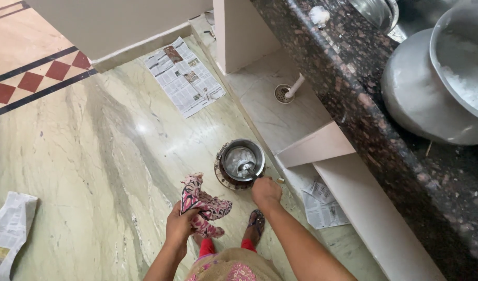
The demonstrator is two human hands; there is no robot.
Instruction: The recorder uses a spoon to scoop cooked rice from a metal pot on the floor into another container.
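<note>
A view from above looks down at a person standing on a pale green marble floor (109,171). The left hand (177,225) is closed around a crumpled pink, white and dark patterned cloth (203,204), holding it in the air just above the person's sandalled feet (256,221). The right hand (266,191) reaches down and forward, its fingers closed on the handle end of a metal ladle (247,169) whose bowl sits inside a round steel pot (242,158). The pot stands on a low round burner on the floor, just ahead of the right hand, and holds something pale and watery. The two hands are apart, the cloth to the left of the pot.

To the right runs a dark speckled granite desk (353,88), seen from above. On it rest a large round steel water pot (421,104) and, overlapping it at the far right edge, a wide steel bowl holding white grains (465,62). Below the desk a pale stone ledge has a small round floor drain (283,93) with a white pipe leading into it.

An open newspaper sheet (184,75) lies flat on the floor beyond the pot. Another newspaper (7,234) lies at the left edge, and a folded one (322,203) sits beside the ledge near the right arm. Red diamond floor tiles (36,78) with dark borders show at the upper left.
</note>
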